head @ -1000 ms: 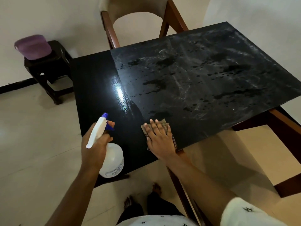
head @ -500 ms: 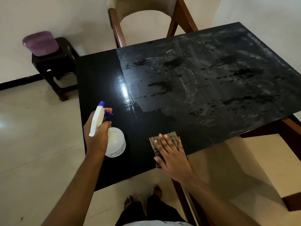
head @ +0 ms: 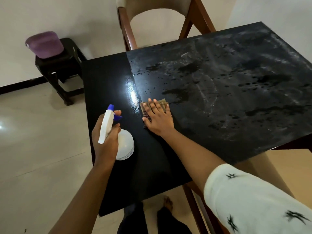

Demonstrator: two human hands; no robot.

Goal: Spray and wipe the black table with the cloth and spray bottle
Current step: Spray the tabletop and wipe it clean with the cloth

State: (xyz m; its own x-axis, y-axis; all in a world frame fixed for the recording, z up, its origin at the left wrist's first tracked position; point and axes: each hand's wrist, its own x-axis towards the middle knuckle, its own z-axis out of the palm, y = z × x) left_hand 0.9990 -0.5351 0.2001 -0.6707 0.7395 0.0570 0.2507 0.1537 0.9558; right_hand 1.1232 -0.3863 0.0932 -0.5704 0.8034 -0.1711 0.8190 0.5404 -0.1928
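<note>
The black table fills the middle and right of the view; its right part is dusty grey with dark wet spray spots, its left strip is glossy and clean. My right hand lies flat, fingers spread, pressing a brown checked cloth onto the table at the border between clean and dusty areas. My left hand grips the neck of a white spray bottle with a blue nozzle, held upright just above the table's left edge.
A wooden chair with a beige back stands at the table's far side. A dark stool carrying a purple tub sits by the wall at left. Another wooden chair frame is under the near edge. My bare feet are below.
My right hand has slid the cloth away from the near edge toward the table's middle, along the clean strip's border. The bottle in my left hand stays roughly level.
</note>
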